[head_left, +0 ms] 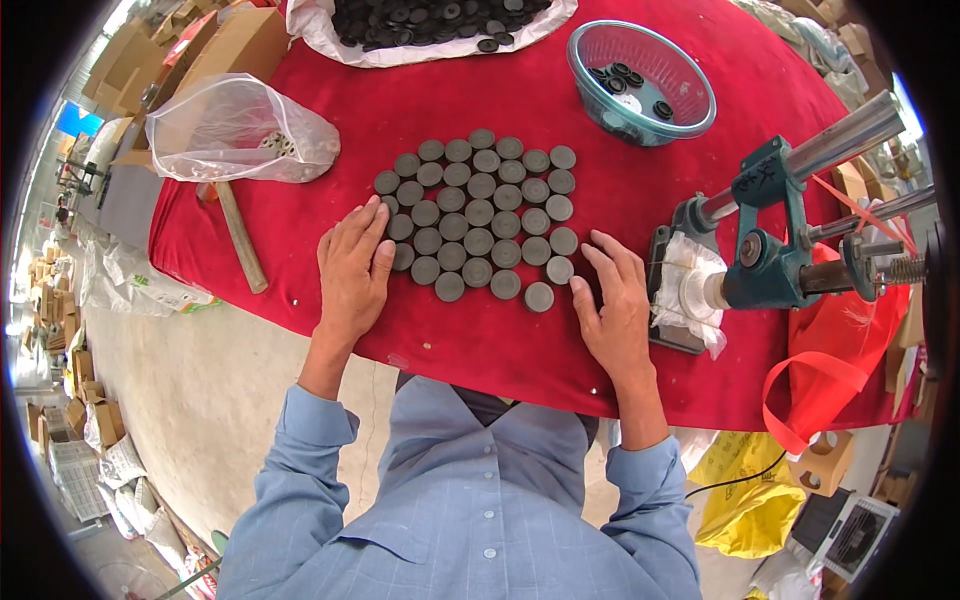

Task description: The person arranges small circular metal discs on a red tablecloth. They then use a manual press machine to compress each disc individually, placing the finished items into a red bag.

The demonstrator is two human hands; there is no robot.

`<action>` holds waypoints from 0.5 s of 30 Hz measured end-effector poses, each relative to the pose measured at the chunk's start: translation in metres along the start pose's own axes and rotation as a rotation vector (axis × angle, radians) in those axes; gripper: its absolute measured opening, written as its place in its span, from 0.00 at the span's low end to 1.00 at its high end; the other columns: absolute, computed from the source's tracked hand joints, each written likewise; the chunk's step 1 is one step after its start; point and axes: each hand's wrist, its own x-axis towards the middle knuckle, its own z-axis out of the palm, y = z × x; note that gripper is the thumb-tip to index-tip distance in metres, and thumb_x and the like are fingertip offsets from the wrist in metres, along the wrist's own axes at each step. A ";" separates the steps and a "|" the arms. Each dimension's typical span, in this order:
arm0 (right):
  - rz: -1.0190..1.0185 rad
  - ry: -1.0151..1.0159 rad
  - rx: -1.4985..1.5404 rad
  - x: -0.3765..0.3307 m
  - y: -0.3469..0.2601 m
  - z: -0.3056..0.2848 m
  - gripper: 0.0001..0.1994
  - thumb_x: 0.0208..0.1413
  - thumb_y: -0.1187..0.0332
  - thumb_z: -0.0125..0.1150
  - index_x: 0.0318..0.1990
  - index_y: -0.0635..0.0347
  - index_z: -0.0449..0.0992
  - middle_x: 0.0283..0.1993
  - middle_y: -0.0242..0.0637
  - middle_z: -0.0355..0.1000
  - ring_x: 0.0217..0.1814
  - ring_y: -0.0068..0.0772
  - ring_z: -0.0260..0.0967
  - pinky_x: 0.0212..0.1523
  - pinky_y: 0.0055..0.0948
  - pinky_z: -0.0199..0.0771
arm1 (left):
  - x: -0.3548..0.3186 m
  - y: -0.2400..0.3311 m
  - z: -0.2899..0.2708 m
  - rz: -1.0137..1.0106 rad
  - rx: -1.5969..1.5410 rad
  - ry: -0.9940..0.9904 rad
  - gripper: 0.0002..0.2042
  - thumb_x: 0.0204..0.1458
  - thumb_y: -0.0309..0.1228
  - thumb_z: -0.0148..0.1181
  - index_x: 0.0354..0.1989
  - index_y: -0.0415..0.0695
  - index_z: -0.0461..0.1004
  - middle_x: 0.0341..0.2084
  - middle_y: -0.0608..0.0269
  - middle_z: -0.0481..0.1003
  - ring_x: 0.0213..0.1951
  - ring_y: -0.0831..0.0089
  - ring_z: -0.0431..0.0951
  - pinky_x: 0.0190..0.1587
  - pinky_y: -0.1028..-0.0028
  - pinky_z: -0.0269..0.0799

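Observation:
Several dark grey round discs [478,212] lie flat in a tight cluster on the red tablecloth [450,350]. At the cluster's left edge rests my left hand [352,268], fingers stretched out, its fingertips beside the outer discs. My right hand [612,305] lies on the other side with fingers spread, close to the discs at the lower right. One disc [539,297] sits slightly apart at the near right corner of the group. Neither hand has anything in its grasp.
A green hand press [770,240] stands at the right, its base wrapped in white plastic. A clear blue basin [640,85] with black rings is at the back right. A white sack [440,55] of black parts, a plastic bag [240,130] and a hammer [240,238] lie farther left.

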 end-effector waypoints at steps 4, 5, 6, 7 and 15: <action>-0.005 0.014 0.007 -0.001 0.002 0.001 0.20 0.57 0.75 0.68 0.58 0.68 0.77 0.66 0.50 0.72 0.66 0.57 0.68 0.66 0.48 0.71 | 0.001 0.008 -0.005 -0.014 0.092 -0.061 0.23 0.71 0.38 0.52 0.71 0.43 0.70 0.73 0.56 0.68 0.74 0.56 0.65 0.74 0.54 0.53; -0.005 0.013 0.012 -0.001 0.003 0.001 0.20 0.57 0.75 0.68 0.58 0.68 0.77 0.66 0.50 0.72 0.66 0.57 0.68 0.66 0.48 0.71 | 0.001 0.009 -0.006 -0.019 0.121 -0.078 0.24 0.71 0.39 0.52 0.72 0.43 0.69 0.73 0.56 0.67 0.75 0.56 0.63 0.75 0.53 0.52; -0.004 0.012 0.015 -0.001 0.002 0.001 0.20 0.57 0.75 0.68 0.58 0.69 0.77 0.66 0.50 0.72 0.66 0.57 0.68 0.66 0.48 0.71 | 0.002 0.011 -0.006 -0.023 0.149 -0.095 0.25 0.71 0.40 0.52 0.73 0.43 0.67 0.74 0.57 0.65 0.76 0.57 0.61 0.75 0.51 0.51; -0.002 0.010 0.019 0.000 0.002 0.001 0.20 0.57 0.75 0.68 0.58 0.69 0.77 0.66 0.50 0.72 0.66 0.57 0.68 0.66 0.48 0.71 | 0.008 0.012 -0.006 -0.009 0.120 -0.092 0.26 0.71 0.40 0.52 0.74 0.44 0.66 0.75 0.57 0.65 0.76 0.57 0.60 0.75 0.50 0.50; -0.006 0.023 0.033 -0.001 0.002 0.000 0.20 0.57 0.75 0.69 0.57 0.69 0.77 0.65 0.50 0.72 0.66 0.56 0.68 0.66 0.48 0.72 | 0.076 0.018 0.012 0.037 0.171 -0.188 0.27 0.72 0.46 0.49 0.75 0.47 0.65 0.77 0.61 0.61 0.78 0.58 0.57 0.76 0.41 0.46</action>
